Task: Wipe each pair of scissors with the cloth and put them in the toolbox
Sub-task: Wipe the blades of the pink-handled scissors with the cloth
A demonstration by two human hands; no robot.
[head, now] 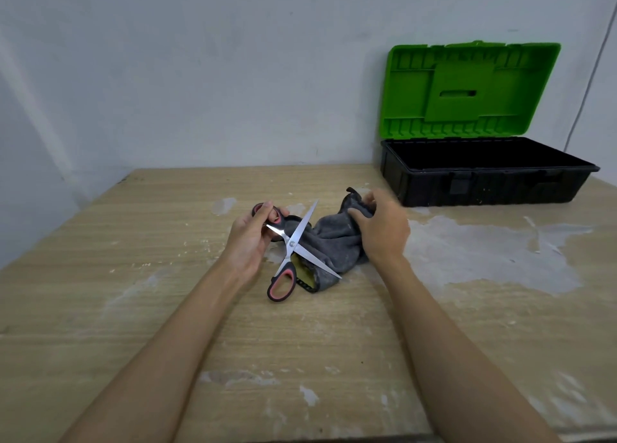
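A pair of scissors point(291, 242) with black and red handles is spread wide open above the middle of the table. My left hand point(248, 239) grips its upper handle loop. My right hand point(380, 229) grasps a crumpled grey cloth point(334, 242) that lies under and behind the blades. A yellow-green object with a black edge point(303, 274) pokes out from under the cloth; part of it is hidden. The toolbox point(484, 182), black with a raised green lid point(467, 88), stands open at the back right, and no contents show inside it.
The wooden table point(167, 309) has pale worn patches, the largest to the right of the cloth. A grey wall runs along the back. A thin cable point(587, 85) hangs down the wall behind the toolbox. The table's left edge slants away at the far left.
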